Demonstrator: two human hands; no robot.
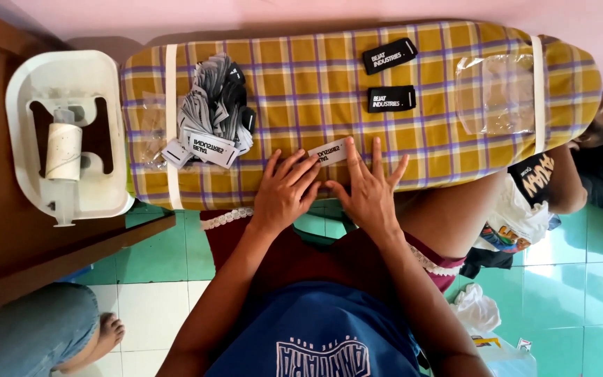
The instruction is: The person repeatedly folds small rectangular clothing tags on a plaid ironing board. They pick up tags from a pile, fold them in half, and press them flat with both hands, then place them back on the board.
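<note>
Both hands lie flat with fingers spread on the plaid padded board (301, 91): left hand (284, 192) and right hand (371, 192) press a small white woven label (329, 151) between their fingertips, gripping nothing. It looks like a thin strip with dark print, possibly folded. Light as it is, it could slide or skew under uneven pressure. Two black labels (390, 77) lie beyond; a label heap (214, 112) sits left, near a white tub (64, 132).
</note>
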